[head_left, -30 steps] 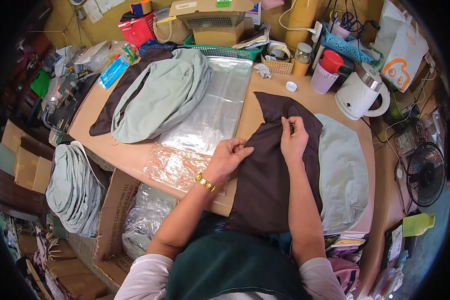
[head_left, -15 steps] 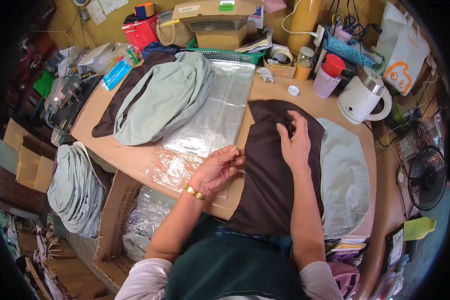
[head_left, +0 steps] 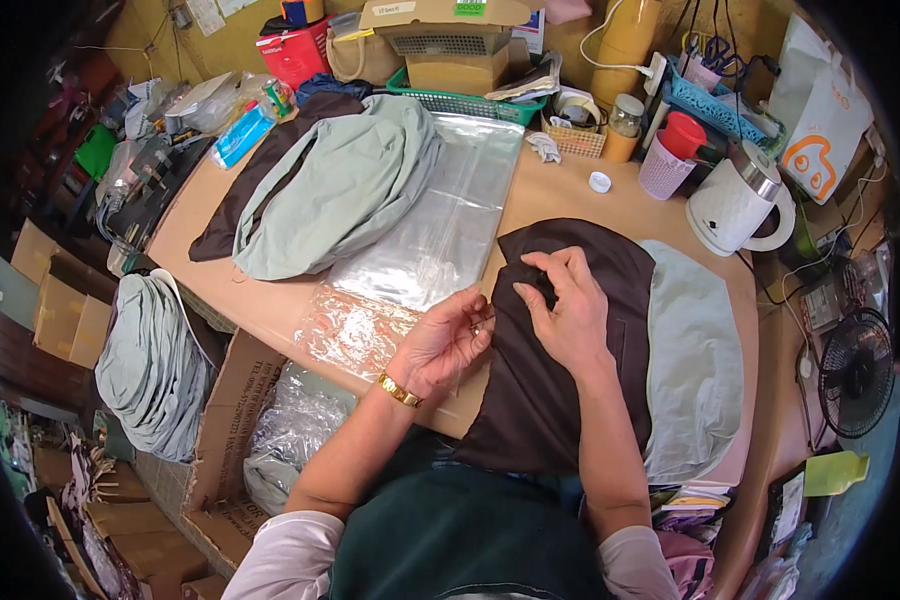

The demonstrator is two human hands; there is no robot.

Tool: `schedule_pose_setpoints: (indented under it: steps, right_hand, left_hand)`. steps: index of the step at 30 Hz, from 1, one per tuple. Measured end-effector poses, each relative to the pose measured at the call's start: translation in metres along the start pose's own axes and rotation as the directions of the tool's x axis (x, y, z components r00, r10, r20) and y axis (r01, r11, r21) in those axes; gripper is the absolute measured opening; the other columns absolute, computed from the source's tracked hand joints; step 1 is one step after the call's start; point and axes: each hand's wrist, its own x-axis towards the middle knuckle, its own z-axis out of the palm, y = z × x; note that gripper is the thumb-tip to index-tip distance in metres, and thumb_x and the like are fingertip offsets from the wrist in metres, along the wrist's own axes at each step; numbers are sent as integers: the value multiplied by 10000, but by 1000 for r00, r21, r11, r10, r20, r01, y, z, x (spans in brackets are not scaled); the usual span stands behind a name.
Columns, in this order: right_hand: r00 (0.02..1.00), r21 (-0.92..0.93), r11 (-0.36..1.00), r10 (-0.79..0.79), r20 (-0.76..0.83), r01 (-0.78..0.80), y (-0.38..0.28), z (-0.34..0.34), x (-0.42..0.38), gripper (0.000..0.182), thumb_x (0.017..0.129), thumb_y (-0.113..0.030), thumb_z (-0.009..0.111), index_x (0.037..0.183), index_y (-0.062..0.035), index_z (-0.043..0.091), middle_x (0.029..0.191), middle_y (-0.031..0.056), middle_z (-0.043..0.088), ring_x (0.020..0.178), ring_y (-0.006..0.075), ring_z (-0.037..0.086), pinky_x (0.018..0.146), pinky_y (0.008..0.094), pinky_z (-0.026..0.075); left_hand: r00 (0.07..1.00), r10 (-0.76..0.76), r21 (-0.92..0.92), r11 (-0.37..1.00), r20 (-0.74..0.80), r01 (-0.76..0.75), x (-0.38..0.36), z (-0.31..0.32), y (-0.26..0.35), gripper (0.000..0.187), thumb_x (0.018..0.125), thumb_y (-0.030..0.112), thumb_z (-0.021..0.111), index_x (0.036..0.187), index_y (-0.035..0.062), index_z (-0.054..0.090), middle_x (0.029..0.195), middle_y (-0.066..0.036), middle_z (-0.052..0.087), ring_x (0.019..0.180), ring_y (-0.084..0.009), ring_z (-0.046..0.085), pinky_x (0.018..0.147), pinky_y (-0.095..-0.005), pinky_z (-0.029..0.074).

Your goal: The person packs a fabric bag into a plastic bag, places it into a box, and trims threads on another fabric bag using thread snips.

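Observation:
A dark brown cloth piece (head_left: pixel 540 400) lies over the near edge of the table in front of me. My left hand (head_left: pixel 447 340), with a gold watch on its wrist, pinches the left edge of this cloth between thumb and fingers. Over the upper part of the cloth, my right hand (head_left: pixel 573 310) curls its thumb and fingers around a dark bunched fold. A short slit-like line shows in the cloth beside the right wrist. Pale grey-green fabric (head_left: pixel 698 370) sticks out flat from under the brown cloth on the right.
Clear plastic bags (head_left: pixel 425 240) lie left of the cloth, partly under a grey-green and brown fabric piece (head_left: pixel 340 200). A white kettle (head_left: pixel 735 200), a pink cup (head_left: pixel 667 168) and a white lid (head_left: pixel 599 182) stand behind. An open carton (head_left: pixel 232 430) sits below left.
My right hand has moved left and its fingers have curled down onto the cloth. The left hand stays at the cloth's left edge. The camera view has shifted slightly.

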Motion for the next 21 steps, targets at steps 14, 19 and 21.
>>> schedule_pose_setpoints:
  steps: [14,19,21]
  right_hand:
    - [990,-71,988,-136,36,139,-15,-13,-2,239,669,-102,775,848,-90,617,806,32,533,651,225,558,600,341,433]
    - [986,-101,981,-160,53,165,-21,-13,-2,248,657,-90,771,799,-91,569,770,28,524,636,215,555,581,336,408]
    - [984,-101,980,-166,59,171,-22,-12,-2,250,655,-85,769,784,-91,555,756,27,520,636,209,557,574,333,399]
  left_hand:
    - [951,299,268,925,-81,-268,-4,13,-11,128,937,118,601,901,10,543,917,-98,619,926,-202,668,847,-291,589]
    - [939,342,363,880,-41,-305,-2,14,-12,109,937,117,604,908,31,544,918,-67,628,884,-151,659,822,-277,590]
    - [935,353,384,868,-33,-314,-1,12,-13,105,937,116,604,908,34,545,916,-61,631,872,-140,657,817,-276,589]
